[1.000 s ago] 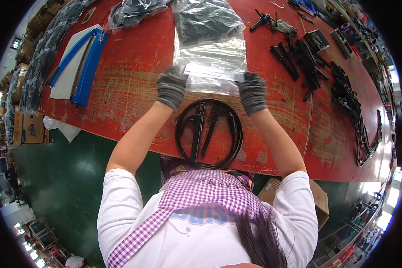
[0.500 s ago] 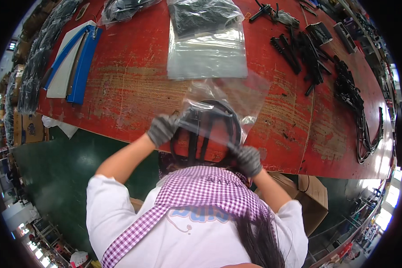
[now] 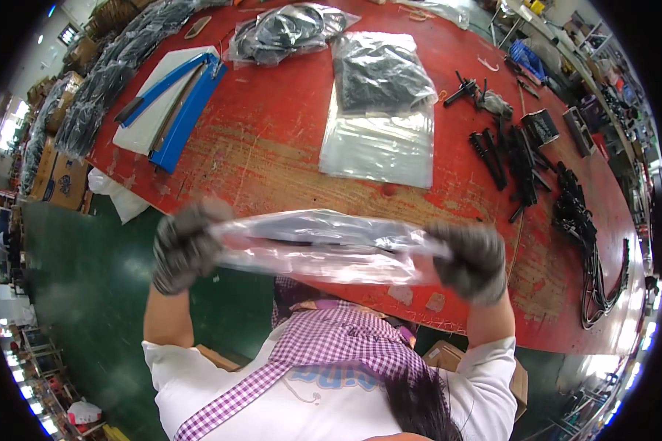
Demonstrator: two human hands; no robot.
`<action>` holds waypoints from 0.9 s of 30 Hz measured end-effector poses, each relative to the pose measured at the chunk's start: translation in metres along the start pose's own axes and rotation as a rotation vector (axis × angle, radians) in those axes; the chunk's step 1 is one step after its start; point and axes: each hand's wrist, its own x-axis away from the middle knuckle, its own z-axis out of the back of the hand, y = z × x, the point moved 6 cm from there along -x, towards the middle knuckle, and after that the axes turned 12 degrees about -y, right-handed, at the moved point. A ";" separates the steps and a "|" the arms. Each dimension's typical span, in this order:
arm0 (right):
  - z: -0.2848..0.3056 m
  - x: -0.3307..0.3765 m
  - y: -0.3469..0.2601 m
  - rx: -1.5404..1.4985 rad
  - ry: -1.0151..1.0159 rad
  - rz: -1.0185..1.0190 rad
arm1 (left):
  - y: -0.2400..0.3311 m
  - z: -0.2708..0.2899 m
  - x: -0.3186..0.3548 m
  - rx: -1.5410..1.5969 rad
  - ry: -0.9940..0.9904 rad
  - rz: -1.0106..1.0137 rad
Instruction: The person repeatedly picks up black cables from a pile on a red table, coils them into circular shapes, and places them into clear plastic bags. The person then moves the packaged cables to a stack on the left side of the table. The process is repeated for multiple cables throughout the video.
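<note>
A clear plastic bag with dark contents is stretched level between my two gloved hands, raised in front of the table's near edge. My left hand, in a grey glove and blurred by motion, grips one end of it. The other end is in my right hand, gloved the same way, its fingers closed on the plastic. Bright reflections on the film hide most of the inside. Beyond the bag lies a stack of flat clear bags with a bagged dark item on its far part.
On the red table, a blue-and-white paper cutter stands left and bagged black coils lie at the back. Black plastic parts and black cables lie right. Wrapped bundles line the far left; a cardboard box stands below.
Both hands have risen and spread apart, pulling the bag taut and level. Earlier it hung open over a round black item at the table edge. The view has also shifted.
</note>
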 end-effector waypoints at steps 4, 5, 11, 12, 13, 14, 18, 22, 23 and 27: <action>0.006 -0.077 0.053 -0.255 0.123 -0.146 | 0.005 0.043 -0.078 -0.758 0.186 0.202; 0.000 -0.097 0.075 -0.381 0.133 -0.312 | -0.002 0.059 -0.086 -0.679 0.235 0.229; -0.009 -0.197 0.077 -0.082 0.545 0.186 | 0.012 0.174 -0.096 -1.267 0.614 -0.175; -0.018 -0.205 0.083 -0.034 0.544 0.137 | 0.010 0.184 -0.100 -1.253 0.679 -0.130; -0.032 -0.210 0.096 0.004 0.526 0.145 | -0.003 0.187 -0.104 -1.287 0.669 -0.044; -0.049 -0.208 0.109 -0.050 0.514 0.105 | -0.021 0.192 -0.101 -1.325 0.670 0.056; -0.074 -0.146 0.126 -0.149 0.263 0.029 | -0.085 0.176 -0.065 -1.303 0.567 0.297; -0.061 -0.039 0.205 0.130 0.181 -0.265 | -0.159 0.141 -0.039 -1.031 0.422 0.193; -0.046 -0.005 0.238 0.143 0.215 -0.380 | -0.163 0.113 -0.046 -1.061 0.356 0.244; 0.072 0.139 0.316 0.907 0.596 -0.598 | -0.188 0.017 -0.073 -1.184 0.120 0.210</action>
